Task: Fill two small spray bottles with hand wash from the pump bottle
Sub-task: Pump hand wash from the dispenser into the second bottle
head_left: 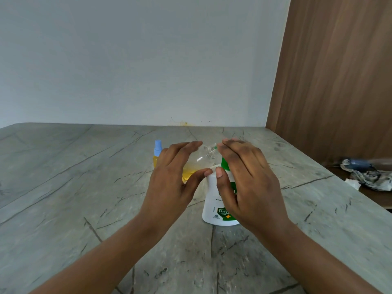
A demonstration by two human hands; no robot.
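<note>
Head view: on a grey marble counter (84,187), the left hand (169,187) grips a tilted clear spray bottle (199,162) (yellow liquid pooled low). The right hand (250,187) wraps the white pump bottle (214,206). A blue-capped spray bottle (157,153) stands behind.

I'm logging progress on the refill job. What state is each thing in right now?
Clear spray bottle: uncapped, tilted, partly filled with yellow liquid, held in left hand.
Blue-capped spray bottle: capped, upright on the counter, holding yellow liquid.
Pump bottle: upright on the counter.
Right hand: on the pump bottle's top; the pump head is hidden.
Cloth: crumpled, off to the right.
</note>
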